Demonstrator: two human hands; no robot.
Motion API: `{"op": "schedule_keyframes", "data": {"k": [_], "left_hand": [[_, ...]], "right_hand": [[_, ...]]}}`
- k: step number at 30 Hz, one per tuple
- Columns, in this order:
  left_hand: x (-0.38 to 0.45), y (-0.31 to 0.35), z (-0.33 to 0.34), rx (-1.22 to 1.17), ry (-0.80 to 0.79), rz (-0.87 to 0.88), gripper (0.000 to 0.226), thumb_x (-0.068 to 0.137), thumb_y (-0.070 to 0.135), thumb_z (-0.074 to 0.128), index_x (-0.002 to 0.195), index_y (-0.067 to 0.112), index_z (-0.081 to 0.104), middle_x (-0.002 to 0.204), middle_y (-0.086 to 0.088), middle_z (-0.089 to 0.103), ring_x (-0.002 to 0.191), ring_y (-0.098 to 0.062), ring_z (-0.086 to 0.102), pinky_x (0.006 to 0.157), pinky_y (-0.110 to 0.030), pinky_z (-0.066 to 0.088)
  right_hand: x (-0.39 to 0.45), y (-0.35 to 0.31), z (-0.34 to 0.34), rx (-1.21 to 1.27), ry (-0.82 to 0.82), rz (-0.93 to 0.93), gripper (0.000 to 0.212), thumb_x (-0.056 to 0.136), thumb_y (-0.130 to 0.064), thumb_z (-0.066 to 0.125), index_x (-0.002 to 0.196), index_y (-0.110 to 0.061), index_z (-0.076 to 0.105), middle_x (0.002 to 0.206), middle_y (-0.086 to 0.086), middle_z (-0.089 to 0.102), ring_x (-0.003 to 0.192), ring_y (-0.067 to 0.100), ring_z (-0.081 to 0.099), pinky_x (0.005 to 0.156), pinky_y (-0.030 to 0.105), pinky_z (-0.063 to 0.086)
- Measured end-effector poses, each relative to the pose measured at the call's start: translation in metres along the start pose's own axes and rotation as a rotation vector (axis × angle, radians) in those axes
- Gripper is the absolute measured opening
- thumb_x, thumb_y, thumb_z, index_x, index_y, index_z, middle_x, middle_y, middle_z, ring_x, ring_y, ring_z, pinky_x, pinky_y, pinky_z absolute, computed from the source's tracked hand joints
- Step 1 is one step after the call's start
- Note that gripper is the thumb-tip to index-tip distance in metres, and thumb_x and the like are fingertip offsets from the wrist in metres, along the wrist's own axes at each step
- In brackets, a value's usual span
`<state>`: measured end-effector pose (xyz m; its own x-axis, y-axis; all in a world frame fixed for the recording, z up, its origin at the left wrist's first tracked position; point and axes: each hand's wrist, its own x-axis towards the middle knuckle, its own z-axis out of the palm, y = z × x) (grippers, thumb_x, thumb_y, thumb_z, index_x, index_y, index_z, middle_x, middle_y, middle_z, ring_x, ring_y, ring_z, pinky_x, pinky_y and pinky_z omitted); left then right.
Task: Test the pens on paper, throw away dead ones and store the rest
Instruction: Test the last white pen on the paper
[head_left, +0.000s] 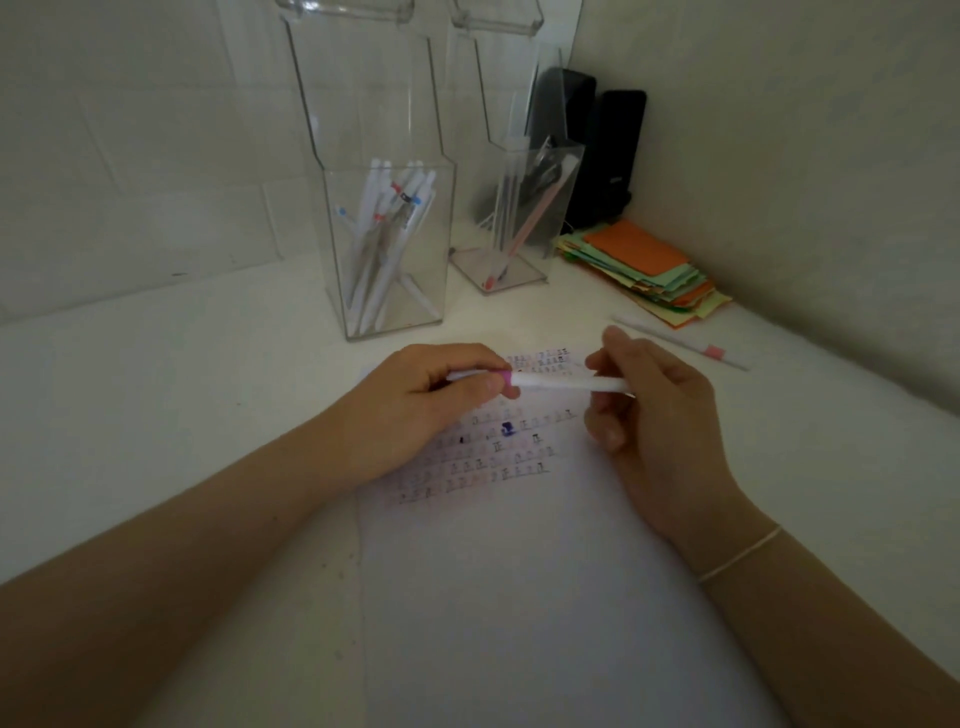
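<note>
Pen (561, 383): white, pink-capped, held level above the marked paper (519, 571), probably for uncapping. Left hand (415, 400): fingers clamped on the cap end. Right hand (649, 410): fingers pinched on the barrel. Behind: clear holder (389, 244) with stored pens; loose pen (680, 343) on the tabletop (156, 389).

Dim, greyish light throughout, without hard shadows. White table (156, 374) filling the lower part, pushed into a corner, faintly speckled with small dark marks near its middle. Back wall (130, 156) pale, crossed by faint straight seams like those of large tiles or blocks. Right wall (805, 156) plain, smooth, meeting the back wall in a corner above the far right end of the table. In that corner, two dark upright objects (613, 156), too dim to identify, leaning against the wall. Beside them, flat on the table, a loose stack of coloured paper slips (649, 265), orange, green and yellow.
</note>
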<state>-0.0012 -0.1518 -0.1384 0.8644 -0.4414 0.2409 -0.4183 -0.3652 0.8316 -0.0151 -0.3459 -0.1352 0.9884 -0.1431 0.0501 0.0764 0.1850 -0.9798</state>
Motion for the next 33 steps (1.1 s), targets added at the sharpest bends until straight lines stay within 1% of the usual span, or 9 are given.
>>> {"op": "schedule_keyframes", "data": {"k": [4, 8, 11, 15, 20, 24, 28, 31, 33], "left_hand": [[0.004, -0.005, -0.003, -0.052, 0.099, -0.119, 0.033, 0.089, 0.046, 0.048, 0.077, 0.025, 0.069, 0.048, 0.007, 0.026, 0.046, -0.010, 0.028, 0.047, -0.017, 0.025], [0.004, -0.004, 0.001, 0.018, 0.113, -0.117, 0.038, 0.083, 0.053, 0.045, 0.067, 0.023, 0.063, 0.045, 0.009, 0.034, 0.043, -0.005, 0.032, 0.046, -0.013, 0.027], [0.005, -0.009, 0.000, 0.018, 0.122, -0.108, 0.039, 0.083, 0.054, 0.048, 0.064, 0.023, 0.061, 0.046, 0.007, 0.037, 0.044, -0.005, 0.034, 0.048, -0.015, 0.029], [0.005, -0.013, -0.001, 0.030, 0.116, -0.080, 0.037, 0.083, 0.057, 0.052, 0.064, 0.026, 0.060, 0.058, -0.015, 0.044, 0.051, -0.018, 0.039, 0.053, -0.022, 0.032], [0.002, 0.006, 0.001, 0.201, 0.254, 0.001, 0.035, 0.090, 0.049, 0.046, 0.079, 0.018, 0.060, 0.069, 0.000, 0.057, 0.060, -0.005, 0.049, 0.058, -0.014, 0.036], [0.006, 0.047, 0.010, 0.260, 0.352, 0.113, 0.028, 0.091, 0.042, 0.051, 0.083, 0.017, 0.060, 0.073, 0.004, 0.057, 0.064, -0.006, 0.050, 0.058, -0.012, 0.035], [0.012, 0.090, 0.062, 0.260, 0.224, 0.178, 0.015, 0.091, 0.036, 0.052, 0.096, 0.023, 0.057, 0.083, 0.013, 0.059, 0.072, -0.004, 0.055, 0.065, -0.017, 0.043], [0.009, 0.105, 0.122, 0.380, -0.005, 0.215, 0.017, 0.092, 0.033, 0.051, 0.106, 0.025, 0.054, 0.094, 0.012, 0.058, 0.084, -0.003, 0.055, 0.073, -0.019, 0.044], [0.007, 0.110, 0.159, 0.448, -0.125, 0.293, 0.019, 0.093, 0.029, 0.049, 0.111, 0.022, 0.055, 0.105, 0.007, 0.056, 0.096, -0.008, 0.053, 0.082, -0.023, 0.043]], "right_hand": [[-0.009, 0.004, 0.012, -0.436, -0.046, -0.192, 0.029, 0.093, -0.024, 0.054, 0.069, -0.010, 0.060, 0.040, -0.005, 0.044, 0.034, 0.004, 0.035, 0.039, 0.013, 0.030], [-0.015, 0.008, 0.020, -0.578, -0.080, -0.342, 0.030, 0.094, -0.023, 0.053, 0.064, -0.018, 0.052, 0.051, -0.006, 0.045, 0.044, 0.004, 0.037, 0.045, 0.009, 0.028], [-0.018, 0.010, 0.020, -0.631, -0.131, -0.365, 0.033, 0.094, -0.023, 0.052, 0.063, -0.027, 0.045, 0.055, -0.006, 0.042, 0.048, 0.005, 0.035, 0.046, 0.012, 0.028], [-0.019, 0.010, 0.020, -0.637, -0.166, -0.385, 0.032, 0.094, -0.022, 0.052, 0.064, -0.029, 0.044, 0.057, -0.007, 0.045, 0.049, 0.007, 0.038, 0.047, 0.012, 0.029], [-0.019, -0.011, 0.019, -0.508, -0.209, -0.321, 0.017, 0.086, -0.022, 0.066, 0.080, -0.008, 0.058, 0.054, 0.018, 0.053, 0.040, 0.012, 0.038, 0.044, 0.017, 0.033], [-0.028, -0.062, -0.012, -0.466, -0.200, -0.364, 0.008, 0.081, -0.013, 0.072, 0.077, -0.011, 0.065, 0.045, 0.000, 0.054, 0.037, 0.007, 0.048, 0.045, 0.015, 0.041], [-0.069, -0.112, -0.083, -0.534, -0.031, -0.430, 0.012, 0.080, -0.003, 0.069, 0.075, -0.013, 0.068, 0.045, 0.003, 0.056, 0.040, 0.012, 0.053, 0.048, 0.022, 0.044], [-0.118, -0.127, -0.154, -0.588, 0.249, -0.388, 0.003, 0.075, -0.012, 0.066, 0.073, -0.013, 0.065, 0.042, 0.003, 0.054, 0.040, 0.018, 0.051, 0.050, 0.029, 0.043], [-0.152, -0.124, -0.197, -0.684, 0.492, -0.330, 0.006, 0.079, -0.010, 0.065, 0.075, -0.010, 0.060, 0.046, 0.002, 0.054, 0.037, 0.011, 0.049, 0.043, 0.022, 0.043]]}}
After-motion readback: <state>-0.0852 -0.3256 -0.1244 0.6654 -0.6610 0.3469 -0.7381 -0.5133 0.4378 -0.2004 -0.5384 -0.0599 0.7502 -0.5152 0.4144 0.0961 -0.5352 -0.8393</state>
